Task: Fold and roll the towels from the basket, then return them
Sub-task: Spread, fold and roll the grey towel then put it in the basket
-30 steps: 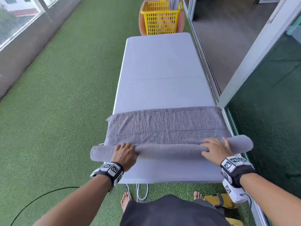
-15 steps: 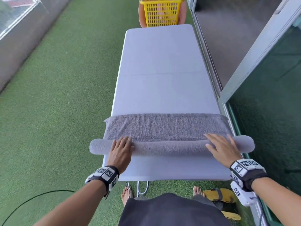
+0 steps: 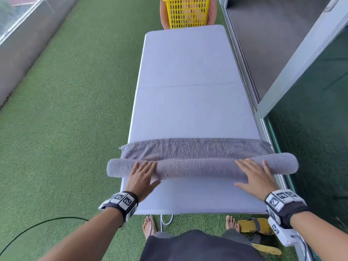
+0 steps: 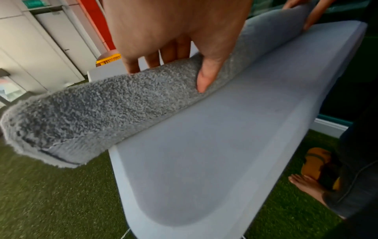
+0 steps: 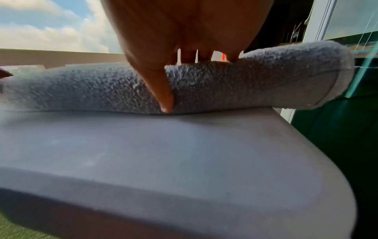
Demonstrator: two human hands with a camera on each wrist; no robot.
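Rolled a bit further away from the body since a second ago: the flat strip of towel (image 3: 195, 147) ahead of the roll has been narrowed, and fingers that were curled over the roll are now laid out straight.

Each grip is flat and open. The left hand (image 3: 140, 176) and right hand (image 3: 256, 178) are pressed palm-down on the roll, nothing is actually clutched; only the thumbs are tucked against the near side. The towel is stretched across the near end of the white surface (image 3: 188, 76), with both roll ends hung over the edges.

Handling-wise it's judged soft, light and squashy terry, not slippery, so it'll likely sag or unwind if grabbed at one end. Better taken around the middle, or with both hands wrapped round the roll, before it's carried to the yellow basket (image 3: 186, 14) at the far end.
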